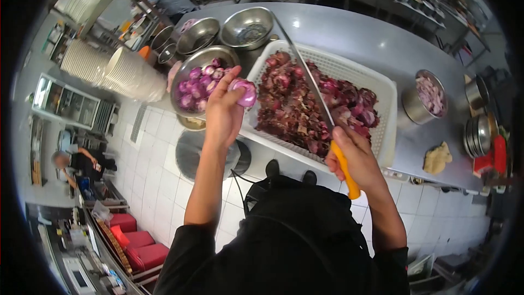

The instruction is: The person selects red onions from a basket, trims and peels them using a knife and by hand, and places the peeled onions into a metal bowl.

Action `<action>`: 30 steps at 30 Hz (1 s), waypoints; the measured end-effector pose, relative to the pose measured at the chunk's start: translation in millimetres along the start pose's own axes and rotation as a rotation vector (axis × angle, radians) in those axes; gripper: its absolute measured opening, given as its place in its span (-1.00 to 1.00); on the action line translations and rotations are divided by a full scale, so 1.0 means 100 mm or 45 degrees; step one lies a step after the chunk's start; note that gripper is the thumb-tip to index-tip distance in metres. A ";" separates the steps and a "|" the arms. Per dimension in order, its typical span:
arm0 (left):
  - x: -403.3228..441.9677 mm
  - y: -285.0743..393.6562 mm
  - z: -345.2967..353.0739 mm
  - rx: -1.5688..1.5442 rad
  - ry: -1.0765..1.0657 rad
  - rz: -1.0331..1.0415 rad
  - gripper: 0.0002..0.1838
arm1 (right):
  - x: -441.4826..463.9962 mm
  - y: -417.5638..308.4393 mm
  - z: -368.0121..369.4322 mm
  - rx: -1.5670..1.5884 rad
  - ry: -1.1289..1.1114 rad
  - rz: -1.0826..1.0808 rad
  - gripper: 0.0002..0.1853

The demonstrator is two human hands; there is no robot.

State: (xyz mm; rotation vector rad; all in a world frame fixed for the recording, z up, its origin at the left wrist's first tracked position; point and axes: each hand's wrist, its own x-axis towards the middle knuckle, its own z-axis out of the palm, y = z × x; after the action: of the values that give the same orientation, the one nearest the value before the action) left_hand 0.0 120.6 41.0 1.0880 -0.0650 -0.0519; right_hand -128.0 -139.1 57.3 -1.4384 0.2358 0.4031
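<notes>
A peeled purple onion (246, 93) is held in my left hand (225, 106), which is raised between a steel bowl of peeled onions (188, 99) and a white perforated crate (386, 106). My right hand (353, 158) grips the orange handle of a long knife (311, 79). The blade slants up and to the left over the crate. Red onions and loose dark skins (295, 109) fill much of the crate. Blade and onion are apart.
Two steel bowls (246, 28) stand behind the onion bowl. At the right are a steel pot of sliced onion (428, 94), a pale lump (437, 158) and stacked bowls (478, 135). A round bin (199, 153) stands below the table. One person sits far left; another bends at upper left.
</notes>
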 end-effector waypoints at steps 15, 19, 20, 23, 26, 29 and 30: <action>-0.48 -0.34 0.68 -0.034 -0.382 0.064 -0.40 | -0.03 -0.01 0.04 0.188 -0.215 -0.231 -0.38; -0.52 -0.38 0.66 0.050 -0.288 -0.130 -0.54 | -0.03 0.01 0.00 0.179 -0.186 -0.199 -0.42; -0.52 -0.39 0.63 0.099 -0.260 -0.203 -0.57 | -0.01 0.05 -0.03 0.193 -0.205 -0.180 -0.46; -0.61 -0.42 0.69 0.019 -0.159 -0.368 -0.65 | -0.01 0.02 -0.01 0.171 -0.210 -0.168 -0.47; -0.64 -0.46 0.69 0.037 -0.143 -0.218 -0.63 | -0.05 -0.02 0.01 0.124 -0.205 -0.175 -0.39; -0.63 -0.45 0.66 0.110 -0.183 -0.109 -0.63 | -0.10 -0.06 0.01 0.052 -0.209 -0.201 -0.35; -0.63 -0.44 0.66 0.129 -0.171 -0.103 -0.63 | -0.12 -0.07 0.01 0.025 -0.207 -0.216 -0.35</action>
State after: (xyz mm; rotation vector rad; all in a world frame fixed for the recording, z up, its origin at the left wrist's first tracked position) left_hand -68.8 46.6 31.2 1.1875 -0.1456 -0.1962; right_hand -135.9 -140.1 68.3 -1.3864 -0.0137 0.3755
